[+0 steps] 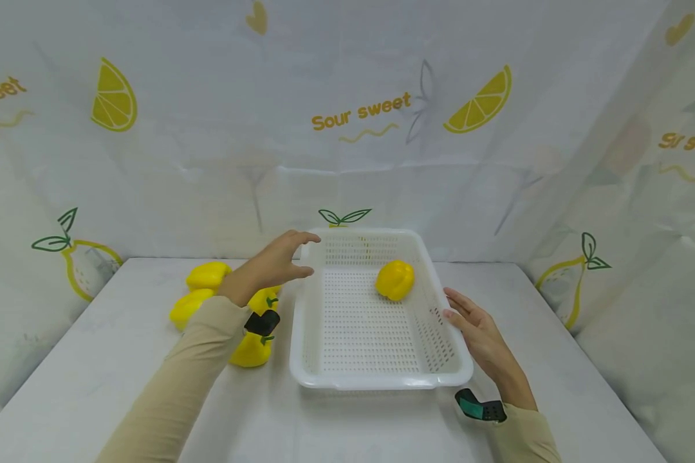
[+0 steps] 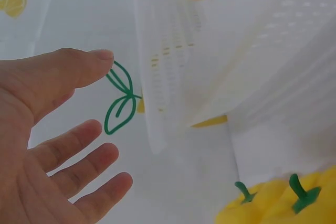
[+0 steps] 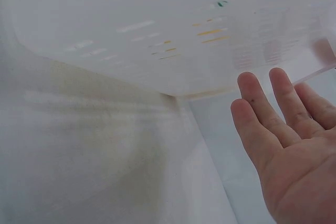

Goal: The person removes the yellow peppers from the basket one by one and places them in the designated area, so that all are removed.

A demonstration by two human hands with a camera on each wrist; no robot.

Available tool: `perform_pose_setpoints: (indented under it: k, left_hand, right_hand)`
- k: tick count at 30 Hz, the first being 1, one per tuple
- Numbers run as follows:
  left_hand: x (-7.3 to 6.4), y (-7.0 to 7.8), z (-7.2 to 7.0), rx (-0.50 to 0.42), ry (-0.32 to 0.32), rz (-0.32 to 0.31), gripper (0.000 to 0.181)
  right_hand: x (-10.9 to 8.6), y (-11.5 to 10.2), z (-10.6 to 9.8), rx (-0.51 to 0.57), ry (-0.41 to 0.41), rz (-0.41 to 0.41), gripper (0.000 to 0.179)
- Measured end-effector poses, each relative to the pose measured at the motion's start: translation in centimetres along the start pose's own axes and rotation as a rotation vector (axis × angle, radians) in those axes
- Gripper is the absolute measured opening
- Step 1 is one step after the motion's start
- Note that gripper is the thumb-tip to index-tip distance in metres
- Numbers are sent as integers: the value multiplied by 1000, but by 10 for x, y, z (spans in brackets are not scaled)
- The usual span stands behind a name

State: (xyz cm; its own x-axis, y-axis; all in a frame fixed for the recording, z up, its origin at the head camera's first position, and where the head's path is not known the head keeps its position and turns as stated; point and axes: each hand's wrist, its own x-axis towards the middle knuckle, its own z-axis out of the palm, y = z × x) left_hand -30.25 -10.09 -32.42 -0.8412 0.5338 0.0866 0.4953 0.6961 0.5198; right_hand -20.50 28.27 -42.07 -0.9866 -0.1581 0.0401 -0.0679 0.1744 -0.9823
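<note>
A white perforated plastic basket (image 1: 359,379) is at the middle of the table, with one yellow bell pepper (image 1: 395,280) inside toward its right. My left hand (image 1: 280,260) is beside the basket's far left corner, thumb and fingers spread with nothing between them. In the left wrist view its loosely bent fingers appear apart from the basket wall. Along the basket's right side is my right hand (image 1: 483,341), its fingertips close to the rim. The right wrist view has these fingers extended beside the basket wall; whether they touch it I cannot tell.
Left of the basket lie several more yellow bell peppers (image 1: 208,275), partly hidden by my left arm. The white table (image 1: 92,386) meets a hanging cloth (image 1: 208,193) with lemon prints at the back and sides. Each wrist wears a black band (image 1: 262,323).
</note>
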Motion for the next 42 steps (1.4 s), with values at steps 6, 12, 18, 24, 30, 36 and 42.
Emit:
perform_pose_setpoints:
  k: [6,12,18,24,30,36,42]
  left_hand:
    - [10,9,6,-5,-7,21,63]
    - [19,17,14,-27,-21,26,63]
    - [27,26,22,-62,-38,22,62]
    - [36,34,31,-67,-55,44,62]
    - [45,35,43,-58,-55,53,61]
    - [49,39,53,-88,-72,16,61]
    - [55,42,64,-116,-87,-1,61]
  right_hand:
    - [0,0,-1,5,-10,-10,65]
    - [0,0,-1,8,-13,-8,65]
    - [0,-1,-1,-1,-3,10,66]
    - [0,-1,0,4,-4,3,65]
    - [1,-1,1,6,-8,-4,65]
    - [1,0,1,6,-9,-2,65]
    - [1,0,0,7,-5,-1,65]
